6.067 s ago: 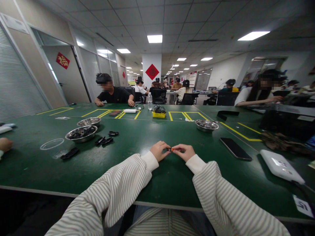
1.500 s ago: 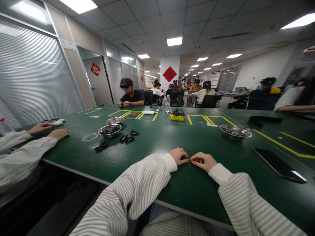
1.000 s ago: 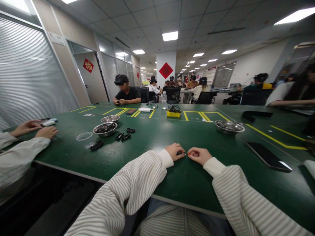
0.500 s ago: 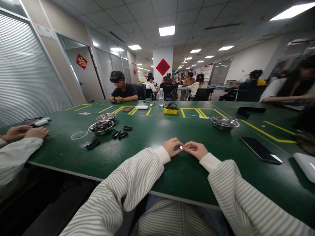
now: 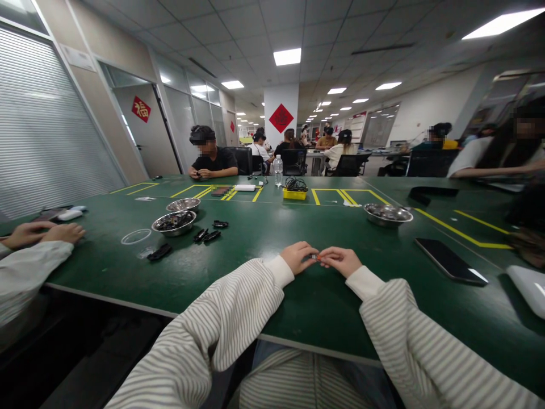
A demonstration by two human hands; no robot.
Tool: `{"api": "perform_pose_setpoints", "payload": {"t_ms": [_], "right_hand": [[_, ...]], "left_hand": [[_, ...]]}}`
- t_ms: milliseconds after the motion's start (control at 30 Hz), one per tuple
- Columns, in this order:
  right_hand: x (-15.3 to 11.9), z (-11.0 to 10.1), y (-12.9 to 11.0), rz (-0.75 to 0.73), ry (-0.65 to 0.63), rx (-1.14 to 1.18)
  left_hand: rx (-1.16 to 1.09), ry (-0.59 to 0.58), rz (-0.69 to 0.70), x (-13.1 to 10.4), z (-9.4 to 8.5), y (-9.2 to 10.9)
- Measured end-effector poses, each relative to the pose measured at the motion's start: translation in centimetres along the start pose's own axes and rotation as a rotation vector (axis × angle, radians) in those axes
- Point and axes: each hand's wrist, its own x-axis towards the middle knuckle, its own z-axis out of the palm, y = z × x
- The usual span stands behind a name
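Observation:
Over the green table [image 5: 255, 227], just in front of me, my two hands meet at the fingertips. My left hand [image 5: 299, 257] is closed, its thumb and fingers pinching a small silver-and-orange part [image 5: 316, 258]. From the other side my right hand [image 5: 340, 260] is also closed in a pinch on the orange end of this part. The part is too small for me to tell its kind, and the fingertips partly cover it.
To the left stand two metal bowls, the nearer bowl [image 5: 164, 229] with black pieces in it, and several black plastic pieces [image 5: 207, 235] lie beside it. Another metal bowl [image 5: 394, 221] and a phone [image 5: 449, 261] are at right. A co-worker's hands [image 5: 63, 232] rest at far left.
Both hands stay together in nearly the same place. The small part has turned slightly between the fingertips, with less of its bright silver face showing.

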Motion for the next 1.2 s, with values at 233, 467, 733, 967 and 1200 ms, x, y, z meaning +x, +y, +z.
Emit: {"api": "perform_pose_setpoints", "payload": {"t_ms": [233,467,733,967,1200], "right_hand": [[0.1,0.0,0.2,0.006,0.024,-0.076],[0.2,-0.4,0.2,0.008,0.025,-0.259],[0.0,-0.5,0.4,-0.022,-0.077,-0.349],[0.0,-0.5,0.4,-0.036,-0.084,-0.391],[0.0,-0.5,0.4,-0.048,-0.1,-0.432]], "left_hand": [[0.046,-0.048,0.061,-0.1,0.3,0.1],[0.205,-0.022,-0.096,0.0,0.0,-2.2],[0.457,-0.054,-0.725,-1.8,-3.8,-10.5],[0.468,-0.139,-0.894,-2.4,-3.9,-12.7],[0.508,-0.086,-0.985,-2.7,-3.6,-13.5]]}}
